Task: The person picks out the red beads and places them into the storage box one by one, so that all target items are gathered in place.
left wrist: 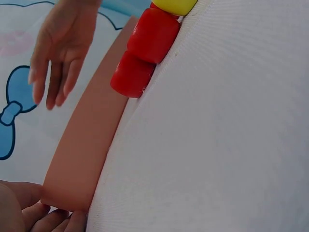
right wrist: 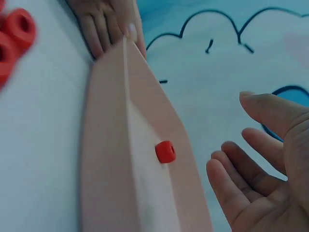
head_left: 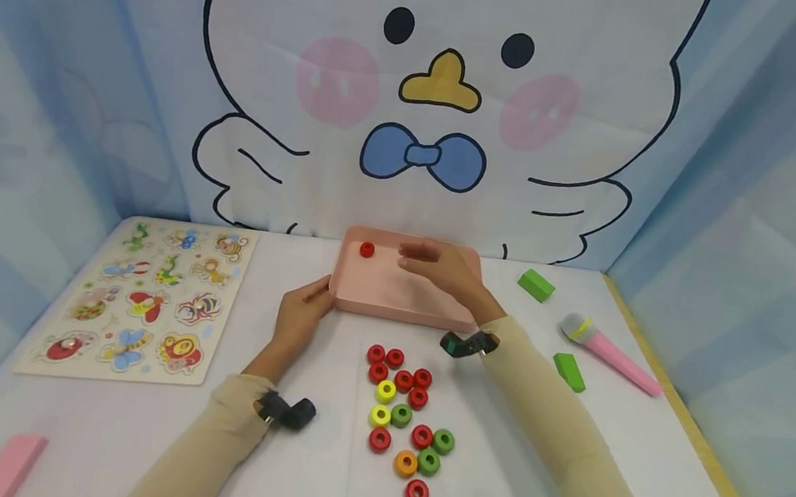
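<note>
- Leftmost, an insect puzzle board [head_left: 148, 300] lies flat on the white table [head_left: 636, 463], with a pink block [head_left: 10, 466] at its 7 o'clock.
- Next, the left hand [head_left: 300, 311] holds the near left corner of the pink tray [head_left: 393, 300], fingers curled against its edge.
- Inside the tray, one red bead [head_left: 367, 249] sits at about 10 o'clock.
- At the tray's 6 o'clock, a loose cluster of beads [head_left: 406, 421], red, yellow, green and orange, lies on the table.
- Over the tray, the right hand [head_left: 435, 266] hovers with fingers spread and relaxed, holding nothing.
- Rightward, two green blocks [head_left: 537, 285] and a pink toy microphone [head_left: 607, 353] lie well apart from the tray.
</note>
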Demonstrator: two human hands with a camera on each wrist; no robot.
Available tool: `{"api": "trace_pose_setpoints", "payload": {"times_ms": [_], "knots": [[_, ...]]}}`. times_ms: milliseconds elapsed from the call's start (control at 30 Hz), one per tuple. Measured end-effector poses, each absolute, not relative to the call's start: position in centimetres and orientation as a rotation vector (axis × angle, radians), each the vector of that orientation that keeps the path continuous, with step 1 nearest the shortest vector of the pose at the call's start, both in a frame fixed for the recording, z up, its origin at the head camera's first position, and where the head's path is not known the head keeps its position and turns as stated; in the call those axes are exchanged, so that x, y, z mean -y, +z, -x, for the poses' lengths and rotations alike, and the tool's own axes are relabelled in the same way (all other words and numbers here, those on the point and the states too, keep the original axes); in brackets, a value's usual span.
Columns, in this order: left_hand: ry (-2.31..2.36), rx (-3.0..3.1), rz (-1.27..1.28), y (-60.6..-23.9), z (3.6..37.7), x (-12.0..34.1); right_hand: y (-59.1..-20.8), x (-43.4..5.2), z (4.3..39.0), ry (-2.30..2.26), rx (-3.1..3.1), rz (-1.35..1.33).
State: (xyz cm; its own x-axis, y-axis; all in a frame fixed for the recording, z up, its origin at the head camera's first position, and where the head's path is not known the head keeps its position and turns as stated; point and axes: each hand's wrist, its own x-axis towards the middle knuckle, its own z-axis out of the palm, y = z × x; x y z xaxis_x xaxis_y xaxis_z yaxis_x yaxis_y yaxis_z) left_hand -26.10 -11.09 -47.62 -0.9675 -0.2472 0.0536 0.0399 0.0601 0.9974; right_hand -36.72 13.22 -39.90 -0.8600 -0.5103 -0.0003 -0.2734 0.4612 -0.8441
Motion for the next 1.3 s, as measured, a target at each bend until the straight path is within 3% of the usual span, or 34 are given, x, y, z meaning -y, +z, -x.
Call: {"api": "trace_pose_setpoints", "payload": {"times_ms": [300, 467, 833, 1300], "knots": [[-2.079, 2.116, -0.234, -47.5, 26.1, 11.1, -42.4, -19.6, 28.1, -1.404, -2.283, 0.853], [-2.061, 2.148, -0.26, -47.1, 26.0, 11.6, -44.9, -21.0, 25.5, -1.373, -2.205, 0.833], [-2.101, 2.154, -0.249, -47.4, 26.0, 11.1, -46.5, -20.8, 24.0, -1.296, -2.298, 0.855], [-2.0, 2.222, -0.269, -47.4, 25.8, 11.0, -45.2, -20.7, 24.7, -1.312, -2.383, 0.8]]}}
